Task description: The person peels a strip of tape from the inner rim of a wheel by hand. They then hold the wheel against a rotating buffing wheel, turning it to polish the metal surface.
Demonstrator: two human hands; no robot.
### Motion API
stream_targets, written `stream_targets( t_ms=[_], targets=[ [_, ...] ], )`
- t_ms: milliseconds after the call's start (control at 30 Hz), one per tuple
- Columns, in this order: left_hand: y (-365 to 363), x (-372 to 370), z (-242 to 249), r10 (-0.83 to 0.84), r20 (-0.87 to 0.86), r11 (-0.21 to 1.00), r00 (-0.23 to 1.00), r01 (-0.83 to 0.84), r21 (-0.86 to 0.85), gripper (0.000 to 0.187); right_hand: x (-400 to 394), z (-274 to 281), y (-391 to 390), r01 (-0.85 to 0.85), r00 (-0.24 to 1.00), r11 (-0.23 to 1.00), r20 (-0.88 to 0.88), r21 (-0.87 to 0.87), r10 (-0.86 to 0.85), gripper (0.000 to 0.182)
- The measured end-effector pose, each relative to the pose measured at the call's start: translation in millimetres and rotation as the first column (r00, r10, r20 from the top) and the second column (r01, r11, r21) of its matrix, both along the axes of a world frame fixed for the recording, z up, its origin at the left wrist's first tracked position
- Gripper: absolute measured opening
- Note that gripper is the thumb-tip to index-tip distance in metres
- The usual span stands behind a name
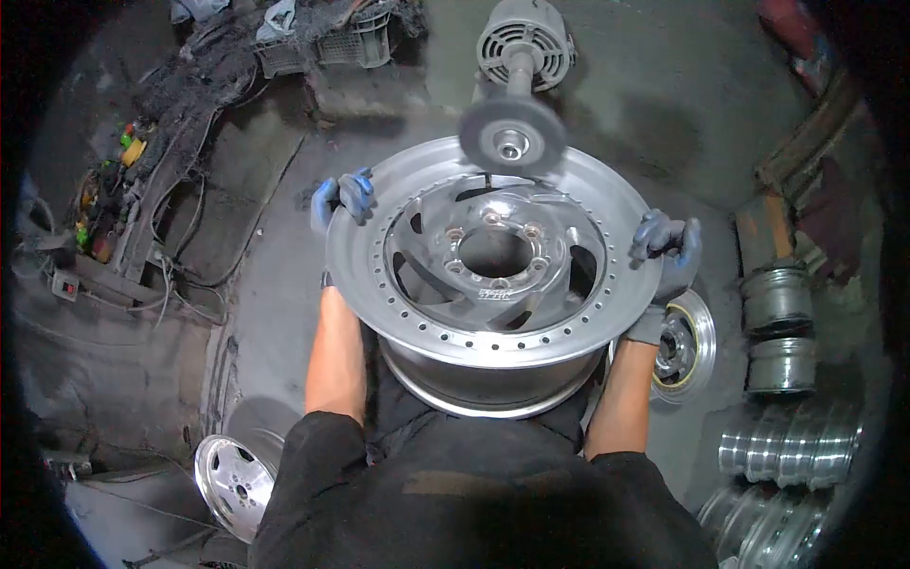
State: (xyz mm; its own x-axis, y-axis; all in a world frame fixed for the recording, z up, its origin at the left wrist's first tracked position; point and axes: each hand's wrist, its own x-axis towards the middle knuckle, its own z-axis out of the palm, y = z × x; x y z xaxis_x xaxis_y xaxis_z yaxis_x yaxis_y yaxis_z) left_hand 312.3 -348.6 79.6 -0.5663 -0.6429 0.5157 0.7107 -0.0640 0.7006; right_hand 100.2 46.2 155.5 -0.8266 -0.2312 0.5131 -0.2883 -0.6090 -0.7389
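Note:
A large silver wheel rim [427, 327] is held face up against my body, its wide lip dotted with small holes and its hub ringed by bolt holes. My left hand [343, 196], in a blue-grey glove, wraps its fingers over the rim's left edge. On the opposite edge, my right hand [668, 248] grips in a matching glove with curled fingers. A round buffing wheel [479, 133] on a motor shaft overlaps the far lip of the rim in this view; its outline is blurred.
The buffer's motor [524, 38] stands beyond the rim. On the floor, a yellow-ringed wheel [700, 356] lies to the right and a polished wheel [232, 484] at lower left. Metal rim barrels [791, 448] are stacked at right. A dark crate [355, 45] and cables [194, 204] lie left.

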Motion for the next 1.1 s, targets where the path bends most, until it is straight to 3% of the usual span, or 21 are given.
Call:
stream_targets(
  t_ms=[200,333,633,833,900,1033,1100],
  targets=[
    [-16.2,-8.2,-9.5,-0.05,-0.05,0.996,0.998,0.046,-0.082,0.059,5.0,1.6,-2.6,0.052,0.999,0.999,-0.002,-0.006,-0.052,0.06],
    [-9.6,3.1,-6.0,-0.002,-0.01,0.991,1.0,0.001,-0.13,0.062,-1.1,-0.3,-7.5,-0.001,1.0,1.0,-0.026,-0.027,0.001,0.059],
    [-2.1,9.6,-1.2,0.061,-0.017,0.99,0.998,-0.063,-0.129,0.06,-4.7,-3.1,-10.7,-0.01,0.999,0.998,-0.054,-0.056,0.007,0.058],
    [-11.0,3.6,-7.1,0.004,-0.011,0.993,1.0,-0.005,-0.122,0.061,4.2,3.6,-5.8,-0.055,0.992,0.998,-0.111,0.002,0.055,0.059],
    [-9.9,4.7,-7.1,0.026,-0.015,0.992,1.0,-0.028,-0.121,0.061,5.1,2.4,-5.4,0.001,1.0,1.0,0.003,0.006,-0.001,0.059],
    [-2.2,7.4,-3.0,0.108,-0.007,0.991,0.994,-0.108,-0.074,0.055,1.5,2.7,-7.3,-0.03,0.998,1.0,0.047,0.002,0.03,0.059],
    [-1.7,10.8,-1.7,0.113,-0.011,0.988,0.994,-0.114,-0.1,0.056,-0.7,1.1,-9.9,-0.005,0.998,1.0,-0.063,-0.004,0.004,0.059]
  ],
)
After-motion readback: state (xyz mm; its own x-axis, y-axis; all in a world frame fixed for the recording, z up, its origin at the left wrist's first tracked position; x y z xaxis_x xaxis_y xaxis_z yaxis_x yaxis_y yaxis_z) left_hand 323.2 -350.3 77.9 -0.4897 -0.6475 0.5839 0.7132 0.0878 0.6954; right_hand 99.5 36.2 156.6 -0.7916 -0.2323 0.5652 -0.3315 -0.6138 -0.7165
